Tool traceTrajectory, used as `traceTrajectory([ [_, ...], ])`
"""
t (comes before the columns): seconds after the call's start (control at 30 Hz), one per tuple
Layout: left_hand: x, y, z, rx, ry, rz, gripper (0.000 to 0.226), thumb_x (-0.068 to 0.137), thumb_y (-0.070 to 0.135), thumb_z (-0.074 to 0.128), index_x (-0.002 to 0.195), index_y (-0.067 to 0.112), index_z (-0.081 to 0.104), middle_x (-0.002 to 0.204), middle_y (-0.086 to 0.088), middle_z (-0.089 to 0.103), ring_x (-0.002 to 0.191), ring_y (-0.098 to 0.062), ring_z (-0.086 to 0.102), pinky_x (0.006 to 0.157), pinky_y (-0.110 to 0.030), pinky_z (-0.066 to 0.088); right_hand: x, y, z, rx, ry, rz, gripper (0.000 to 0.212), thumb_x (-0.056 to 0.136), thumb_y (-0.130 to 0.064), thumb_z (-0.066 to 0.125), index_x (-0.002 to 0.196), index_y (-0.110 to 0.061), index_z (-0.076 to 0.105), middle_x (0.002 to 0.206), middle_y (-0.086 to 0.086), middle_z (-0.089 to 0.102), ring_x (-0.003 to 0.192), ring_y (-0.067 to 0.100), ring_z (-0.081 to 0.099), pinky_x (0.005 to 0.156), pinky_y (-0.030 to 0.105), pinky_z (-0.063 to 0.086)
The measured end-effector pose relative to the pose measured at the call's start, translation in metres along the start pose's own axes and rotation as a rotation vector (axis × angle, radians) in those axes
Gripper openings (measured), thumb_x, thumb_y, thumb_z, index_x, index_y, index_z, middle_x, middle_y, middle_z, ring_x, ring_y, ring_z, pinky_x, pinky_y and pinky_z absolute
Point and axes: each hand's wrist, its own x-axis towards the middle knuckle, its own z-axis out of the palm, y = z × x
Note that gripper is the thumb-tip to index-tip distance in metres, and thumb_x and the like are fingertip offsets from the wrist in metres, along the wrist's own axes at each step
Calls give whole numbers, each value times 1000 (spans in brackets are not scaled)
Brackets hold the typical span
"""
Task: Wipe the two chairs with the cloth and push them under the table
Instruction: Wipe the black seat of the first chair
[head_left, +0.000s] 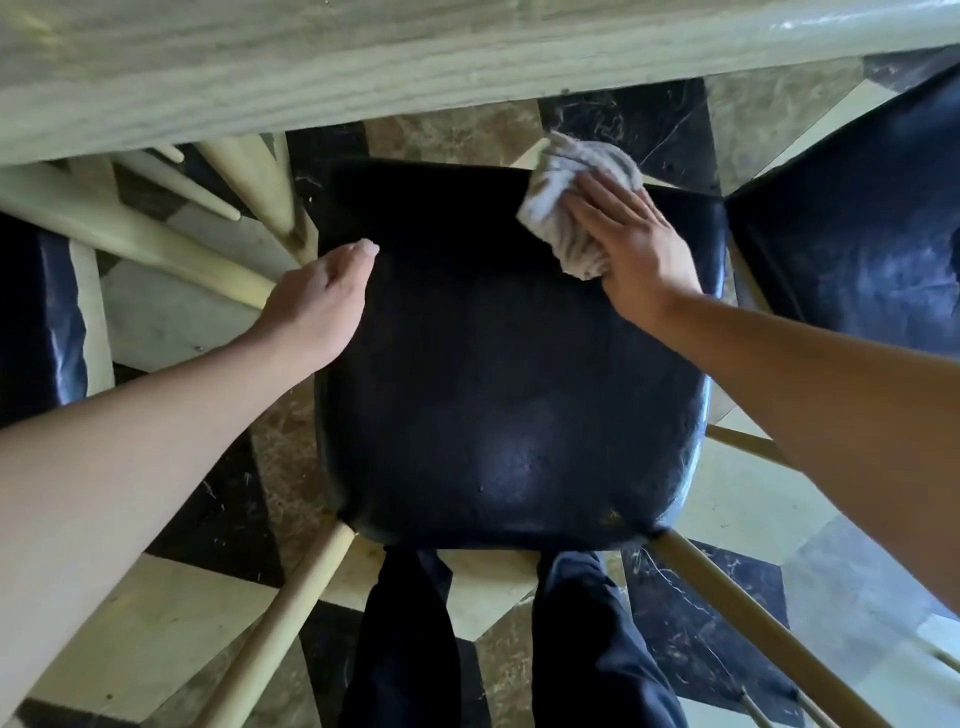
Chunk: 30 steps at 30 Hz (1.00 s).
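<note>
I look down on the black chair seat (498, 364), which stands just in front of my legs, with the wooden table (260, 67) edge at the far side of the view. My right hand (636, 249) lies flat on the grey cloth (566, 192), fingers straight and close together, and presses it on the far right corner of the seat. My left hand (322, 296) rests at the left edge of the seat. Its thumb points to the far side, and its fingers go over the edge, so I cannot tell if they grip the seat or only touch it.

The unwiped part, as I judge, lies to the near and left side of the cloth, so the wiping should go from the far right corner toward me and toward the left hand. The right hand is the one that can do this; the left seems only to steady the chair. A second black seat (857, 218) is on the right, near the first. The table is on the far side of the chair, so the push must go away from me.
</note>
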Motion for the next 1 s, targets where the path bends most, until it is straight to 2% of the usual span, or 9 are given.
traceTrajectory([
  [0.17, -4, 0, 6, -17, 21, -58, 51, 101, 53, 26, 129, 26, 59, 135, -10, 58, 124, -32, 50, 89, -38, 34, -85, -14, 11, 101, 53, 513, 85, 78, 13, 50, 156, -15, 32, 166, 4, 21, 154, 21, 12, 123, 45, 20],
  [0.3, -18, -1, 11, -11, -9, -31, 35, 103, 45, 31, 91, 24, 56, 92, 7, 56, 100, -27, 48, 81, -30, 27, -142, -91, 35, 203, 71, 964, 91, 80, 10, 48, 160, -20, 17, 168, 1, 11, 155, 17, 2, 125, 41, 12],
  [0.4, -21, -2, 10, 51, -58, -1, 29, 105, 41, 31, 80, 35, 43, 119, -5, 59, 119, -29, 47, 82, -28, 24, -174, -157, 55, 275, 10, 1191, 95, 81, 8, 52, 160, -23, 10, 168, 2, 6, 155, 17, -1, 125, 38, 13],
  [0.5, -17, -9, 8, 98, -96, 27, 31, 104, 37, 31, 79, 32, 48, 105, -1, 58, 123, -31, 48, 78, -24, 21, -183, -213, 67, 363, -113, 1351, 97, 83, 10, 53, 160, -19, 1, 169, 4, 0, 154, 19, -4, 125, 36, 14],
  [0.6, -17, -19, 10, 132, -144, 53, 36, 102, 41, 33, 100, 18, 61, 121, -7, 58, 122, -32, 51, 82, -30, 27, -162, -258, 69, 467, -240, 1461, 87, 90, 2, 48, 157, -8, -6, 167, 14, -3, 153, 28, -4, 124, 38, 4],
  [0.7, -23, -27, 7, 240, -276, 57, 32, 100, 30, 37, 122, 29, 60, 148, 1, 45, 136, -29, 42, 97, -35, 34, -127, -288, 66, 598, -277, 1550, 82, 94, -1, 46, 157, -8, -7, 166, 12, -1, 152, 28, -2, 124, 35, 2],
  [0.77, -31, -31, 1, 428, -520, 91, 59, 96, 12, 35, 146, 43, 39, 167, 5, 12, 152, -23, 14, 119, -42, 20, -116, -298, 63, 659, -293, 1528, 82, 93, -1, 47, 158, -9, -2, 166, 10, 3, 152, 25, 2, 123, 32, 4],
  [0.83, -45, -33, -3, 582, -739, 123, 89, 85, -5, 30, 154, 48, 13, 167, 8, -4, 153, -20, -5, 123, -45, 7, -119, -299, 59, 724, -295, 1467, 80, 90, -1, 48, 158, -12, 7, 165, 7, 12, 152, 23, 9, 123, 34, 12],
  [1.0, -65, -21, -9, 648, -716, 265, 117, 81, -10, 54, 146, 62, -12, 165, 14, -11, 153, -19, -8, 117, -43, 27, -141, -256, 24, 898, -401, 1307, 50, 94, -7, 49, 141, -22, 46, 130, 0, 55, 123, 21, 54, 92, 24, 43],
])
